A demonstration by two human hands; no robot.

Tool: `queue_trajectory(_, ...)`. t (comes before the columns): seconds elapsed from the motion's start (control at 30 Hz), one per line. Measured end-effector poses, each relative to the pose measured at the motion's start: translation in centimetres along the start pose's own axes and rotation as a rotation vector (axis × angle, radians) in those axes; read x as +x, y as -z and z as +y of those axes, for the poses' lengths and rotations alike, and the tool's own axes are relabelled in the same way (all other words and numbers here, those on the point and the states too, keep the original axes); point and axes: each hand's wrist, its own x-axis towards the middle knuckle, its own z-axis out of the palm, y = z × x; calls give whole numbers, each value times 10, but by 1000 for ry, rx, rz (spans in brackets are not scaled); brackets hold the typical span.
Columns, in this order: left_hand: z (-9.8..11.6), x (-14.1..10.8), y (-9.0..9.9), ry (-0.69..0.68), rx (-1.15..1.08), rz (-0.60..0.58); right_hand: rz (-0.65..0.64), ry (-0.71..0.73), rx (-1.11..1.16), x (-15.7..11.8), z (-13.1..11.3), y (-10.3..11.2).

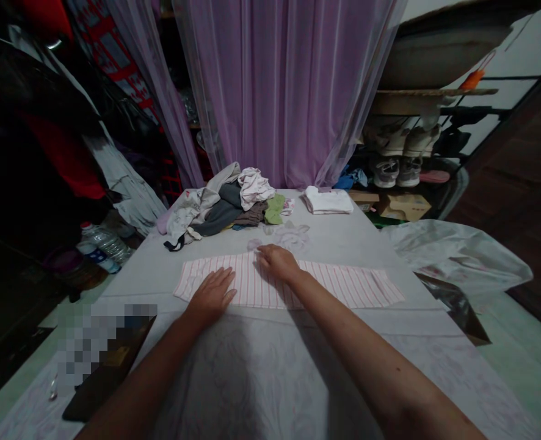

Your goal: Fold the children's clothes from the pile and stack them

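A pink-and-white striped garment (344, 282) lies spread crosswise as a long, flat band on the pale covered table (380, 321); its exact kind is unclear. My left hand (213, 292) rests on its left part, palm down with the fingers stretched out. Farther in, my right hand (277, 261) is at the garment's far edge, left of its middle. The fingers of that hand are curled together and appear to pinch the edge, though the fingertips are partly hidden.
Behind the garment sits a heap of crumpled clothes (222, 205). A folded white cloth (328, 200) is at the far right. A dark flat object (110, 366) lies at the near left. Purple curtains (270, 91) hang behind; shoes (396, 171) fill a rack at right.
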Motion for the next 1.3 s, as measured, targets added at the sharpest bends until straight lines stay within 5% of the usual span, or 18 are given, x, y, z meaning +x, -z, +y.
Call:
queue_trajectory(0.27, 5, -15, -23, 34, 61, 140, -118, 197, -21, 74, -46, -32)
queue_trajectory(0.53, -1, -29, -35, 206, 45, 218, -56, 26, -2, 80, -55, -51)
queue_trajectory(0.77, -4, -45, -32, 202, 12, 300, -232, 152, 98, 101, -85, -43)
queue_trajectory(1.03, -5, -51, -36, 224, 57, 294, -178, 293, 75, 115, -121, -63)
queue_trajectory(1.3, 3, -49, -30, 277, 7, 261, -79, 167, 48, 119, -124, -76)
